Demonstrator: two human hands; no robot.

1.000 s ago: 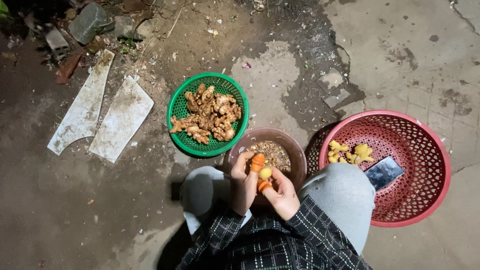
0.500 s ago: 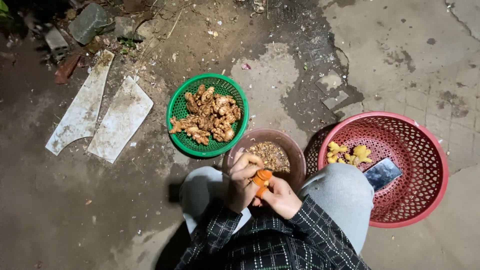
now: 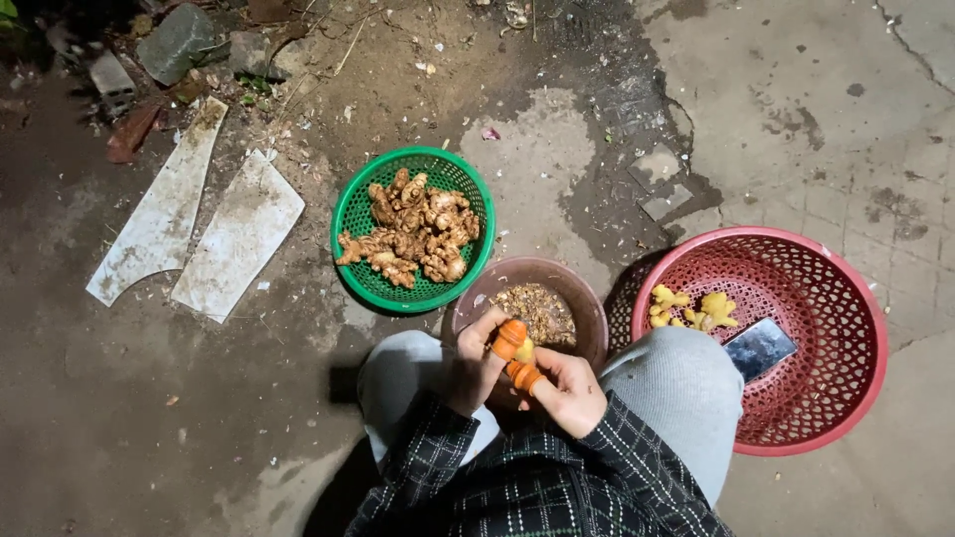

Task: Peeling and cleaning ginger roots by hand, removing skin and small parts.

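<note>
both hands (image 3: 522, 373) gripping ginger piece (image 3: 524, 351) (orange fingertip guards), above brown bowl (image 3: 587, 308)

green lattice basket (image 3: 350, 224), tan-brown ginger roots (image 3: 413, 227) inside. red mesh basket (image 3: 856, 298), pale yellow peeled pieces (image 3: 691, 308) plus dark glossy phone (image 3: 759, 347) in it. brown bowl (image 3: 587, 303) with brownish peel scraps (image 3: 537, 310). orange finger caps (image 3: 509, 340) on the hands, yellow piece (image 3: 524, 351) between them. sleeves (image 3: 557, 482) dark plaid with light lines, trousers (image 3: 686, 393) light grey. floor (image 3: 796, 119) grey concrete, dark wet patches; two off-white slabs (image 3: 199, 229)
</note>
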